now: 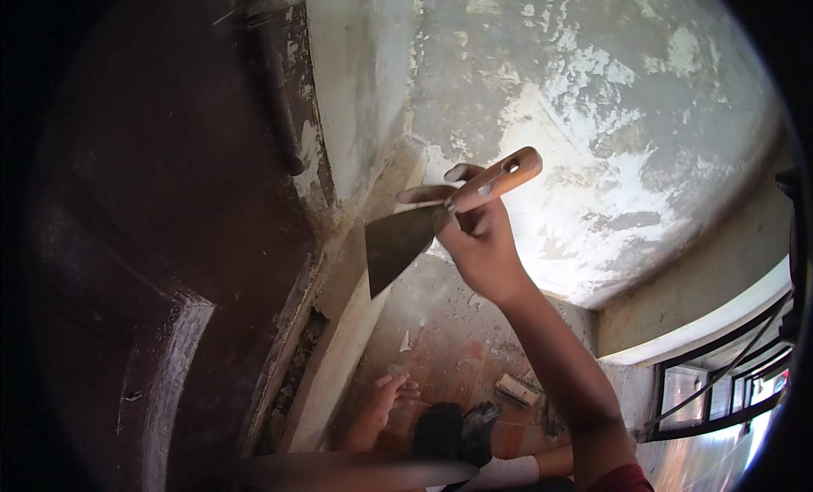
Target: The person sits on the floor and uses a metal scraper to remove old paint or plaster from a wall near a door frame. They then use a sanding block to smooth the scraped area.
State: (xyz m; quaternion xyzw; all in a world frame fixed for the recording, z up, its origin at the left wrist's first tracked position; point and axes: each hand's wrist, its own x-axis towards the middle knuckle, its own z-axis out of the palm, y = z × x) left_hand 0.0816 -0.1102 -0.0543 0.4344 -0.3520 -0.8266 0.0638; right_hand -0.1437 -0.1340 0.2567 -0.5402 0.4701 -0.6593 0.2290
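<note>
My right hand point(483, 238) is raised in front of the corner of a wall, gripping a putty knife by its wooden handle point(498, 179) near the blade. The broad, dark metal blade point(403, 244) points down and left, its edge in front of a pale ledge point(346, 339); I cannot tell whether it touches. Two of the fingers stretch out past the handle. Behind the hand, the wall point(559, 149) has patchy grey paint and large bare white areas. Much lower, my left hand point(395, 391) hangs over the floor with fingers apart and nothing in it.
A dark brown panel point(159, 206) fills the left side, with a worn, flaking edge strip point(305, 104). Below, the reddish floor point(454, 365) carries paint chips and dust. A block-shaped object point(517, 390) lies there near my black shoes point(454, 428). A dark-framed window point(705, 393) stands at right.
</note>
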